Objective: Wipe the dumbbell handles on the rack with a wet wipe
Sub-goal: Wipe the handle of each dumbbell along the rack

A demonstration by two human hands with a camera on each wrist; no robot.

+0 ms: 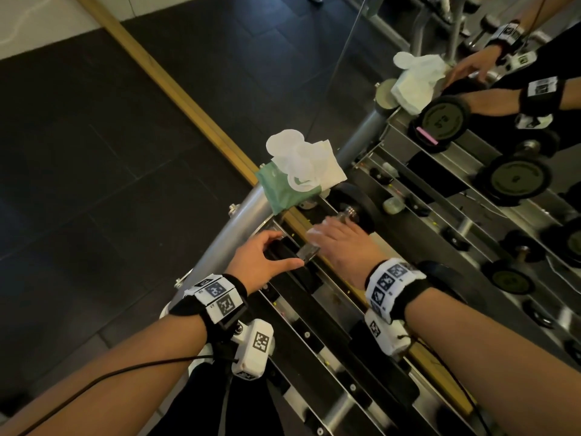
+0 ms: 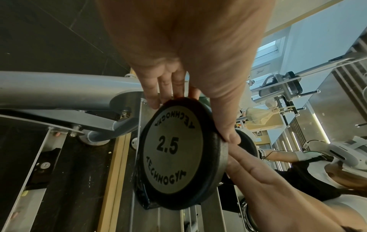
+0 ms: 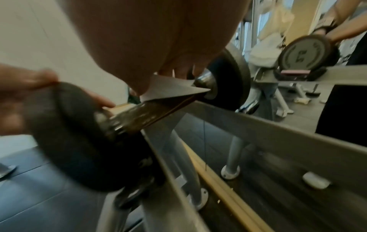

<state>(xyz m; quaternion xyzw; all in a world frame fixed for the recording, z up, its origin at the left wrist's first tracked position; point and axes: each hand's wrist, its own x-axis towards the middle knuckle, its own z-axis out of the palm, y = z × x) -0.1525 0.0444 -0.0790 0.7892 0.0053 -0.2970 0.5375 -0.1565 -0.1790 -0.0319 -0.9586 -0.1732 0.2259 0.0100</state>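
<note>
A black 2.5 dumbbell lies at the end of the steel rack. My left hand grips its near plate by the rim, fingers on one side and thumb on the other. My right hand is curled over the chrome handle and holds a white wet wipe against it. The wipe's corner sticks out toward the far plate. In the right wrist view the left hand's fingers show on the near plate.
A green wet wipe pack with a loose white wipe on top sits on the rack's grey end tube. A mirror behind the rack reflects my hands and more dumbbells. Dark floor lies to the left.
</note>
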